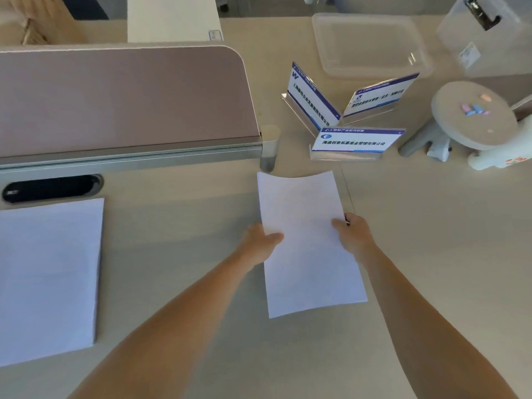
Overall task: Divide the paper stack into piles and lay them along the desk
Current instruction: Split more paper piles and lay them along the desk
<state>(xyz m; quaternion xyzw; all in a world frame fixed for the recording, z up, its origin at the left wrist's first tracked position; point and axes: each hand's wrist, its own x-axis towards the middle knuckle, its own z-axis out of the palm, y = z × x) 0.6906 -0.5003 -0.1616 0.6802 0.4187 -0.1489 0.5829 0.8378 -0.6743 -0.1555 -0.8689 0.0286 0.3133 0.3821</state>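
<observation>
A thin pile of white paper (308,243) is held over the middle of the beige desk (178,226), its far edge curled slightly upward. My left hand (260,243) grips its left edge, thumb on top. On the right edge, my right hand (355,237) grips the same pile, thumb on top too. A thicker white paper stack (49,277) lies flat at the desk's left, apart from both hands.
A pinkish divider panel (121,99) runs along the back left, with a black cable slot (51,188) below it. Three acrylic name signs (354,141) stand behind the held pile. Farther right are a clear tray (371,44), a clear box (495,33) and a round grey stand (475,116).
</observation>
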